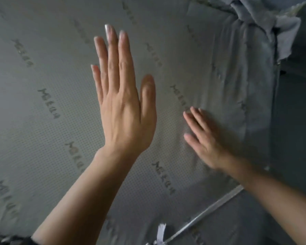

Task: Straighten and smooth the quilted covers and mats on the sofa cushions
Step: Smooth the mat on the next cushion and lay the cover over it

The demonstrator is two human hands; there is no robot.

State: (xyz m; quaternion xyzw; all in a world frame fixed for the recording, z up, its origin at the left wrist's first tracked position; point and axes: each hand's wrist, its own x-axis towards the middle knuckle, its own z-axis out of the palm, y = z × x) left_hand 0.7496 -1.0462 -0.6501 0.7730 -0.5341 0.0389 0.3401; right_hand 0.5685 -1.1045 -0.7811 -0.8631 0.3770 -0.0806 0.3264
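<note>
Both hands lie flat with straight fingers on the grey dotted, lettered mat [51, 138]: left hand [123, 106] mid-mat, right hand [204, 138] near its rippled right edge.

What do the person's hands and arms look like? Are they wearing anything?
The left arm and right arm are bare: no gloves, rings, watch or bracelets show. The left hand has long slim fingers with longish, shiny nails. The right hand is blurred, so its nails are hard to tell. A dark bit of cloth by the left arm may be a sleeve.
</note>
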